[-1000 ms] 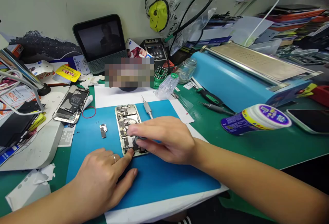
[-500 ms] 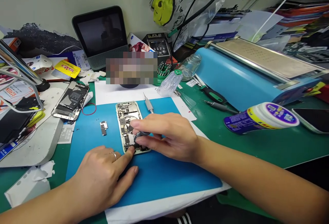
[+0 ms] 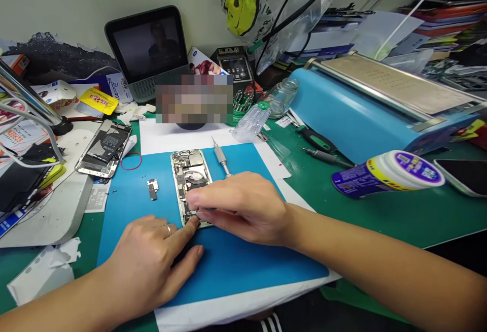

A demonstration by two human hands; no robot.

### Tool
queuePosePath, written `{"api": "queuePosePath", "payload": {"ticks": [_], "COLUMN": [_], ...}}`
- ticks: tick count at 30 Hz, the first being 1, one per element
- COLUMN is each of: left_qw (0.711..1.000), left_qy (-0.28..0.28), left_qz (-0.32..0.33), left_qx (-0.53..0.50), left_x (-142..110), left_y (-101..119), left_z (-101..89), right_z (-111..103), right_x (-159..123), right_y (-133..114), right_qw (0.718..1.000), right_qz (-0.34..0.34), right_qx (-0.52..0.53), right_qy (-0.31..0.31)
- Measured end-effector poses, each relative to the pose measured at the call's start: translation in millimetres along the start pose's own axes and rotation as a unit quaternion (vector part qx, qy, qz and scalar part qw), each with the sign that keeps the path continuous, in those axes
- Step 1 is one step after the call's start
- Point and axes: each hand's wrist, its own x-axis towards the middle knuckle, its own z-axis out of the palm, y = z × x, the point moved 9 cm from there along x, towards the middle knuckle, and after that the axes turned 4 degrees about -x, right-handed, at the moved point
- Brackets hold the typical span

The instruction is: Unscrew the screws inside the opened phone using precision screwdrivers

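Note:
An opened phone (image 3: 195, 172) lies on the blue mat (image 3: 243, 276), its battery and boards exposed. My left hand (image 3: 152, 256) rests on the mat, index fingertip on the phone's lower left part, thumb spread away. Over the phone's lower half, my right hand (image 3: 243, 207) is closed in a pinch around a small dark-grey screwdriver, now mostly hidden by the fingers. Its tip cannot be seen. Left of the phone lies a small metal-and-black phone part (image 3: 152, 189) with tiny screws nearby. A second grey screwdriver (image 3: 220, 157) lies just beyond my right hand.
Another opened phone (image 3: 104, 147) lies at left beside a red rubber band (image 3: 131, 161). At right stand a purple-and-white tub (image 3: 388, 174) and a blue machine (image 3: 353, 113). A tablet-like screen (image 3: 148, 47) and a bit holder (image 3: 241, 103) are behind.
My right hand has shifted slightly left and down over the phone, hiding the dark tool more. The left hand stays in place.

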Motion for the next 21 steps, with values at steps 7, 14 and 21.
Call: {"api": "queuePosePath", "payload": {"ticks": [7,14,21], "left_qw": [1.000,1.000,0.999], "left_qy": [0.016,0.007,0.018], "left_qz": [0.004,0.003,-0.011], "left_qx": [0.000,-0.013,-0.036], "left_x": [2.6,3.6,1.9], "left_y": [0.7,0.2,-2.1], "left_z": [-2.3,-0.8,-5.6], "right_z": [5.3,-1.4,-28.0], "right_x": [-3.9,-9.2,-13.1], "right_y": [3.6,13.8,44.3], "right_qw": [1.000,0.999,0.977], "right_qz": [-0.015,0.025,0.152], "right_qx": [-0.004,0.003,-0.015], "right_qy": [-0.006,0.028,0.151]}}
